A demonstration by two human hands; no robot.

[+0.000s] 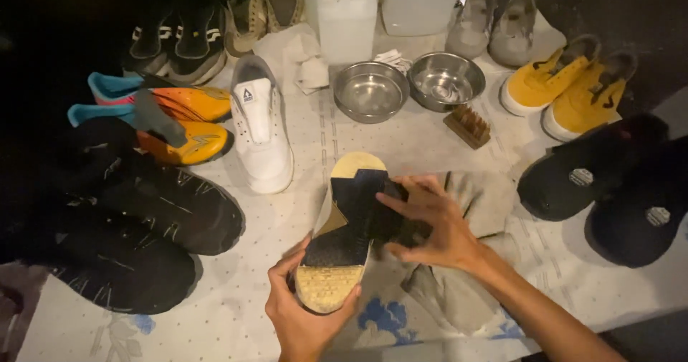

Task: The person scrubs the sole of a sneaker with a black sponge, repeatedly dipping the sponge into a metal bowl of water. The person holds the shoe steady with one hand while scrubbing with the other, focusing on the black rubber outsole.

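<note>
On table | two hands | one upturned shoe | two steel bowls

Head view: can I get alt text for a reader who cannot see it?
A left hand holds a shoe sole-up by its heel while the right hand presses a dark cloth on the sole. Around it on the table sit more shoes, two steel bowls and a brush.

Table covered with a pale cloth, dotted pattern, blue flower prints near the front edge. Light falls on the centre of the table; left side and far corners lie in deep shadow. Floor and walls not discernible.
</note>
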